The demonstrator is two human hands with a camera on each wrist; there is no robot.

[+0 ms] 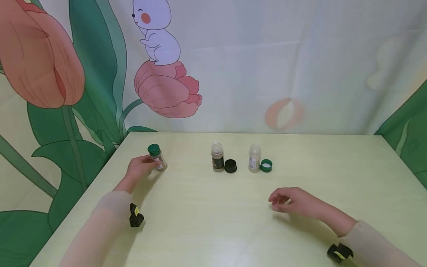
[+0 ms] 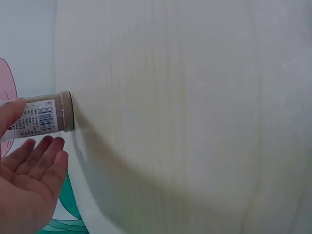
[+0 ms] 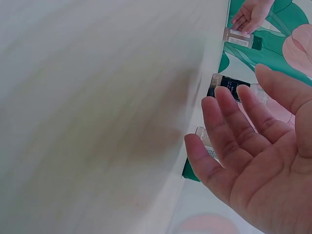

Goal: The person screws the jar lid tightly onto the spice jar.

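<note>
A spice bottle with a green cap (image 1: 154, 150) stands at the table's left. My left hand (image 1: 141, 167) is around it; in the left wrist view the thumb lies by the label of the bottle (image 2: 41, 117), while the fingers are spread apart below it. My right hand (image 1: 295, 202) hovers above the table at the right, fingers loosely bent, holding nothing. Uncapped, a dark-labelled bottle (image 1: 218, 158) stands mid-table with a black cap (image 1: 230, 165) beside it. To its right is another uncapped bottle (image 1: 254, 159), pale-labelled, with a green cap (image 1: 266, 165) lying beside it.
The pale table (image 1: 207, 222) reaches back to a printed curtain (image 1: 240, 74) with flowers and a white animal. Small black devices are worn at both wrists, such as the left wrist camera (image 1: 136, 216).
</note>
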